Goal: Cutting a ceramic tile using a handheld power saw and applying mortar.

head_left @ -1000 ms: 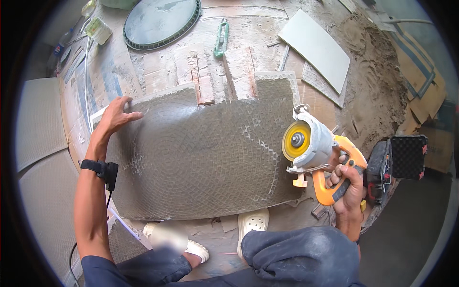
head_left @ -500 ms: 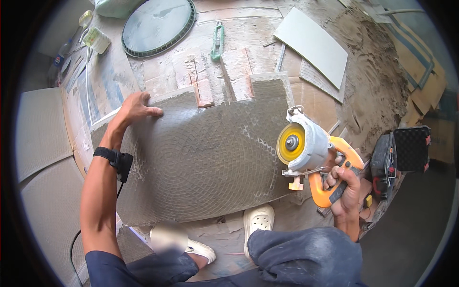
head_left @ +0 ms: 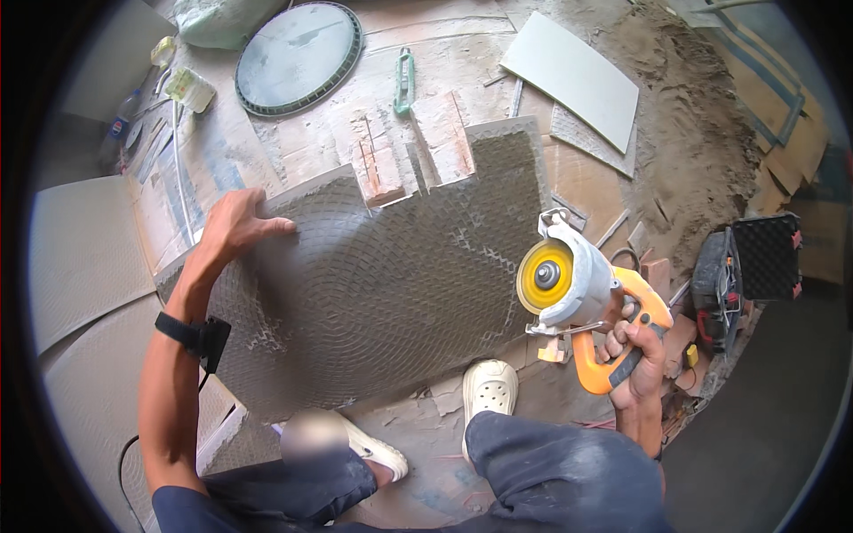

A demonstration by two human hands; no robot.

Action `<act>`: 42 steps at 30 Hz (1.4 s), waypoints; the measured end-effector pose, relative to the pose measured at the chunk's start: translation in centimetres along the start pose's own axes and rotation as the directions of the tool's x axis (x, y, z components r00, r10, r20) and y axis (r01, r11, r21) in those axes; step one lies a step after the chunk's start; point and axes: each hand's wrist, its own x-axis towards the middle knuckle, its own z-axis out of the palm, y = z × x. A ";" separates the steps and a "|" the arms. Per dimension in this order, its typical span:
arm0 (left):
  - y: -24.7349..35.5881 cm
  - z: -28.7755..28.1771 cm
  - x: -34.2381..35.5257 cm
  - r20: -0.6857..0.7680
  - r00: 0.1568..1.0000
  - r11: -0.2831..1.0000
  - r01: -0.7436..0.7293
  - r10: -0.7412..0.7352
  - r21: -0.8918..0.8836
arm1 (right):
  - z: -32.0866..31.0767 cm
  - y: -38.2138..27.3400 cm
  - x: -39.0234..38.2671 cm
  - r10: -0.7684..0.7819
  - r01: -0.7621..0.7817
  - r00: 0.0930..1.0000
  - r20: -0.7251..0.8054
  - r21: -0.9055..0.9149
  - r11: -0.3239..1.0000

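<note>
A large grey tile point(head_left: 400, 293), its ridged back facing up, lies in front of me; a notch is cut into its far edge. My left hand point(head_left: 238, 224) grips the tile's far left edge, thumb on the back face and fingertips hidden past the edge. In my right hand point(head_left: 635, 355) is a tile cutter point(head_left: 577, 284), held by its orange handle with the fingers wrapped round it. Its yellow disc point(head_left: 545, 275) faces left, over the tile's right edge. Whether the disc spins I cannot tell.
Beyond the tile lie brick pieces point(head_left: 378, 169), a green utility knife point(head_left: 404, 82), a round lid point(head_left: 300, 58) and a white tile piece point(head_left: 573, 80). An open tool case point(head_left: 720, 280) sits at the right. More tiles point(head_left: 93, 258) lean at the left. My shoes are at the tile's near edge.
The tile has turned slightly counterclockwise, its left end coming nearer and its far right corner moving away. My left hand has shifted left and nearer with it. The cutter stays in my right hand.
</note>
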 end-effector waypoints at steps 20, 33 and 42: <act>5.6 0.2 -19.1 -0.432 0.867 0.967 -0.199 0.248 0.157 | -7.2 0.5 -8.7 -0.200 0.120 0.941 0.274 0.281 0.952; 8.1 1.8 -26.3 -0.577 0.715 0.918 -0.332 0.394 0.215 | -6.6 10.5 -15.1 -0.299 0.199 0.946 0.124 0.506 0.839; 9.9 3.2 -29.1 -0.591 0.701 0.917 -0.295 0.399 0.270 | -7.5 13.2 -14.3 -0.355 0.199 0.928 0.112 0.657 0.727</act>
